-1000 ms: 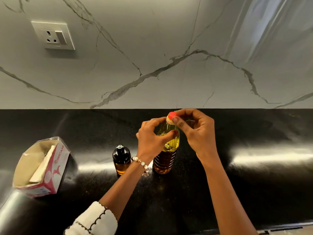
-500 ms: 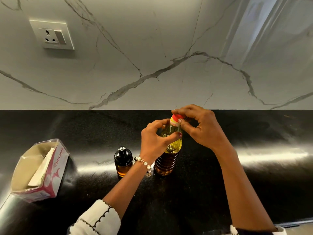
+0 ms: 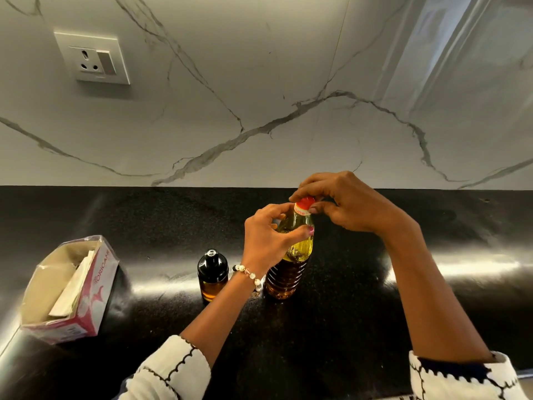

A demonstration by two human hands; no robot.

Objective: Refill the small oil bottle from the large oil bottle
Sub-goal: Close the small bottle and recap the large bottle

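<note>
Head view: large oil bottle (image 3: 291, 255) standing up on the black counter (image 3: 375, 313), red cap (image 3: 305, 202) on top. Left hand (image 3: 266, 238) wrapped round its neck. Right hand (image 3: 349, 203) pinching the cap. Small oil bottle (image 3: 212, 274) just beside, on the left, black top on.

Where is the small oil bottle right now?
In the head view, the small oil bottle stands on the black counter, just left of the large oil bottle, untouched.

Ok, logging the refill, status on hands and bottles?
Left hand grips large oil bottle neck. Right hand pinches red cap, still on. Small oil bottle capped, untouched. Nothing blocking.
</note>
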